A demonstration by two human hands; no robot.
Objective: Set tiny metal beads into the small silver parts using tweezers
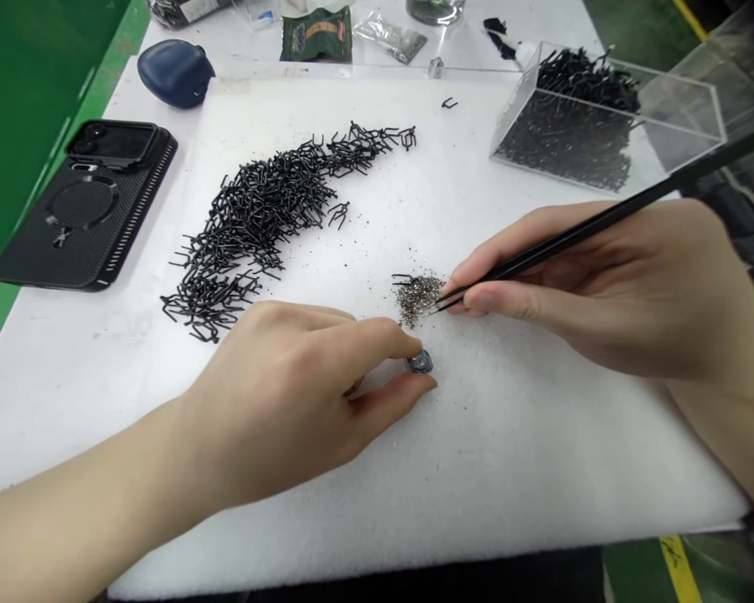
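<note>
Between the thumb and index finger of my left hand (307, 377) sits a small grey-blue metallic block (420, 362), partly covered by the fingertips. My right hand (603, 293) grips a pair of black tweezers (559, 239) like a pen. The tweezer tips, slightly apart, reach the right edge of a small heap of tiny metallic pieces (418, 297). Whether anything is between the tips I cannot tell. A few black forked pieces lie at the heap's upper edge. Beyond my left hand spreads a long pile of black forked pieces (270, 201).
White foam sheet (508, 477) covers the table. At the back right stands a clear box (515, 159) of black pieces. A black phone (88, 205) and a dark blue rounded object (176, 73) lie left. A green packet (317, 35) and a small plastic bag (393, 38) lie behind.
</note>
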